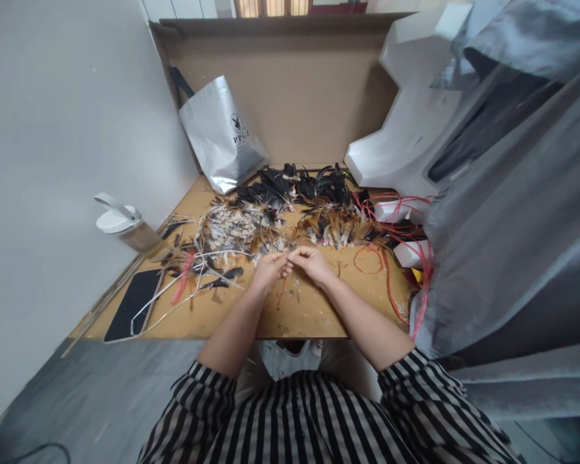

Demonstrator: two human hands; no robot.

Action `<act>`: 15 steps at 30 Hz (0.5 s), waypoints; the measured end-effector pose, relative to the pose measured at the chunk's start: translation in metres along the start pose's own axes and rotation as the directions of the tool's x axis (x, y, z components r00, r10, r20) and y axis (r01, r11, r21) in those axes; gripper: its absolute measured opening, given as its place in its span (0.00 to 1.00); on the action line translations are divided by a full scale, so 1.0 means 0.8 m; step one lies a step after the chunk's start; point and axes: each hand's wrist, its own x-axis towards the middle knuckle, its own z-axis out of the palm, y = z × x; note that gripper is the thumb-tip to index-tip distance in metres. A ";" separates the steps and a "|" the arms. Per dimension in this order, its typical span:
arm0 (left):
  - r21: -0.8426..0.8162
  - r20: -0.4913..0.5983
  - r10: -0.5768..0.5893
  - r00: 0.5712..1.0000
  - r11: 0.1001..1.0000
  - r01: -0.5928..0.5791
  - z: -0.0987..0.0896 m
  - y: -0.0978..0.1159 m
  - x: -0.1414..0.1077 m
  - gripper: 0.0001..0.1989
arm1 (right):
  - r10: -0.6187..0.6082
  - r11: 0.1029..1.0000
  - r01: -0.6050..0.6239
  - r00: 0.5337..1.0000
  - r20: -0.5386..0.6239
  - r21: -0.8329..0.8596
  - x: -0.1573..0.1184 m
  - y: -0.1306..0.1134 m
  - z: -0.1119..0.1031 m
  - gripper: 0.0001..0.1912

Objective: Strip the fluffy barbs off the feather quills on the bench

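My left hand and my right hand meet over the front of the table, fingertips pinched together. Whatever sits between the fingers is too small to make out. Just beyond them lie brown feather bunches, with black feathers behind. Pale speckled feathers form a pile to the left of these. A few loose dark feathers rest left of my left hand, near white strips and a pink-red strip.
A phone lies at the table's front left, below a lidded cup. At the back stands a silver bag against a cardboard panel. Red string trails down the right side, beside white foam and grey cloth.
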 end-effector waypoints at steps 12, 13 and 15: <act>0.278 -0.012 0.015 1.000 0.961 -0.012 0.007 0.012 -0.008 0.15 | 0.113 0.992 -0.097 0.968 -0.223 0.083 0.009 -0.001 -0.019 0.10; 0.326 0.003 0.025 1.000 0.945 -0.025 0.007 0.013 -0.009 0.15 | 0.128 0.990 -0.112 0.967 -0.220 0.083 0.009 -0.001 -0.021 0.10; 0.422 0.045 0.045 0.998 0.905 -0.060 0.006 0.013 -0.011 0.13 | 0.149 0.988 -0.136 0.968 -0.203 0.074 0.009 -0.002 -0.026 0.10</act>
